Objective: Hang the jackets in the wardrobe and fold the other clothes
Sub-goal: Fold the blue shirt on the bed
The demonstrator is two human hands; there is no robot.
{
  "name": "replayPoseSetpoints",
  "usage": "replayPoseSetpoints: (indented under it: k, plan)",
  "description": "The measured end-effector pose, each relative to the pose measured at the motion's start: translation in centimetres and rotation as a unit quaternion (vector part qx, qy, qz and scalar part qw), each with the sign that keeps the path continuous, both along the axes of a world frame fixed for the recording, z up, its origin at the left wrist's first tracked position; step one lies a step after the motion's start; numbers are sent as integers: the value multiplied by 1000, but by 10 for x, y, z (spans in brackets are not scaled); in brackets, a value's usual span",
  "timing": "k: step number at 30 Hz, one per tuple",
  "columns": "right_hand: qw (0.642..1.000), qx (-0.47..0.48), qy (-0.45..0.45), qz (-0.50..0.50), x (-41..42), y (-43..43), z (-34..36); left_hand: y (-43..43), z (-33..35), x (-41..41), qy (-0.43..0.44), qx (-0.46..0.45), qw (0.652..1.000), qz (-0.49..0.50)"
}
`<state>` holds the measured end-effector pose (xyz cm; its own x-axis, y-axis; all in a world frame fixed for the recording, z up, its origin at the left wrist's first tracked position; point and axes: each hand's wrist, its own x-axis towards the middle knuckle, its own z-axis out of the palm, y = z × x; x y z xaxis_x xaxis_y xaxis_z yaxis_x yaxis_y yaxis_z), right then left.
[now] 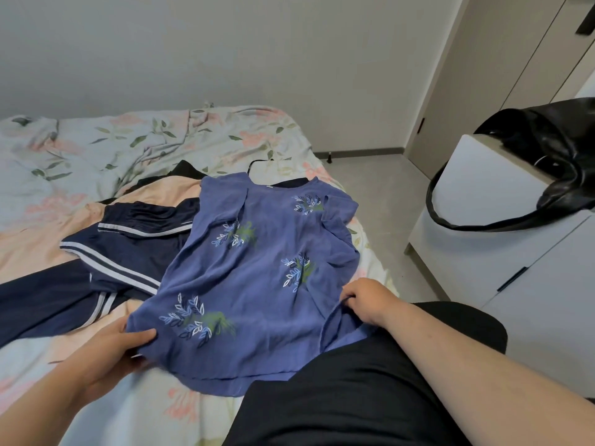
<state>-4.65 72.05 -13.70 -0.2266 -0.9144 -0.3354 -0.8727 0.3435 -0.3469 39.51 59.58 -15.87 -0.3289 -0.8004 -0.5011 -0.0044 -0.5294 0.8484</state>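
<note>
Plainly, the floral-sheeted bed (pixel 96 146) spreads from 6 round to 11 o'clock, and the blue blouse (pixel 257 268) lies flat on it at centre, its long axis running from hem at 6 o'clock to neckline at 12, straight away from the person. Navy striped trousers (pixel 128 249) lie at 9 o'clock, partly under it. Both hands hold the hem end: the left hand (pixel 116 346) at 7 o'clock pinches a corner, thumb on top; the right hand (pixel 367 300) at 4 o'clock curls its fingers into the side, neither clearly nearer. Folding likely goes across that axis. Beyond stand the wardrobe (pixel 483 75) at 1 o'clock and a white cabinet (pixel 483 252) at 3.
</note>
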Motion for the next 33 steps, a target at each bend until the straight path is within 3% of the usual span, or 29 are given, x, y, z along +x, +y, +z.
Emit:
replayPoseSetpoints:
  k: [4, 8, 11, 15, 17, 22, 26, 30, 33]
  plan:
    - [970, -72, -91, -211, -26, 14, 8, -10, -4, 10, -31, -38, 998, 30]
    - [860, -165, -290, -386, -32, 24, 24, -21, 0, 17, -5, -55, 995, 85]
    - [812, -186, -380, -401, -32, 33, 39, -34, 8, 20, 36, -60, 989, 128]
    - [691, -231, -558, -397, -42, 48, 65, -51, 28, 29, 47, -79, 992, 86]
    - [659, -227, -606, -383, -49, 57, 75, -59, 37, 35, 28, -107, 991, 82]
    - [662, -187, -636, -348, -57, 71, 88, -76, 41, 55, -80, -117, 990, 23]
    - [631, -200, -638, -393, -56, 73, 83, -72, 38, 50, -164, -69, 983, -40]
    - [688, -206, -555, -419, -48, 73, 78, -60, 40, 43, -31, -8, 999, 31]
    - [684, -246, -550, -411, -44, 72, 88, -58, 43, 39, 84, -7, 995, 57]
